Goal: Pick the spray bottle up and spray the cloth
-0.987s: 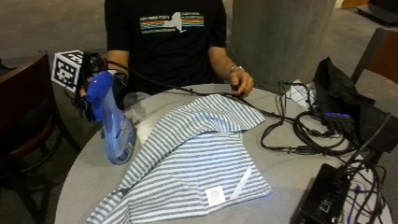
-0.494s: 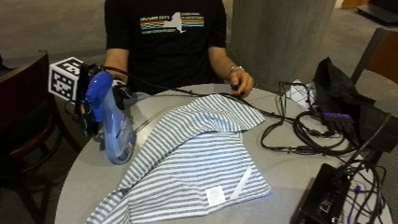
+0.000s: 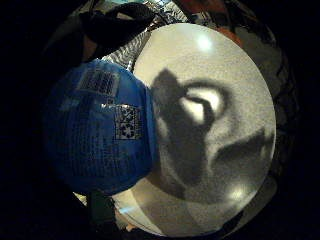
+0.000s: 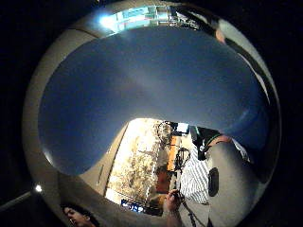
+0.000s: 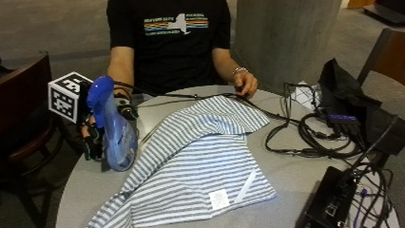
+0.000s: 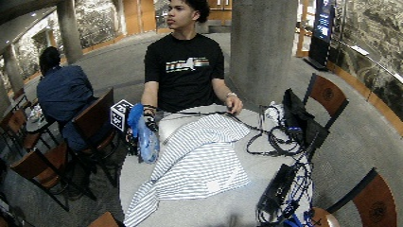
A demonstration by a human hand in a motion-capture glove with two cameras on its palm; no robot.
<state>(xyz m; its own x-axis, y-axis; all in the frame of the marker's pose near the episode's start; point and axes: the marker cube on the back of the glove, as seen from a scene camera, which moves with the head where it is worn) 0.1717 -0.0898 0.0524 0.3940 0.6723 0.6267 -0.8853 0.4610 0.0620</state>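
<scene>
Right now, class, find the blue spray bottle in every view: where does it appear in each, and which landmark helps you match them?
Outside view: spray bottle upright at the table's edge, beside the striped cloth.
Wide outside view: bottle between the person and the cloth.
Little finger side palm view: its labelled base over the table.
Thumb side palm view: blue body fills most of the picture.
Shared landmark: the striped cloth.

The blue plastic spray bottle [image 5: 114,135] stands upright at the round grey tabletop's [image 5: 297,183] left edge, beside the blue-and-white striped cloth [image 5: 196,166] spread across the middle.
</scene>
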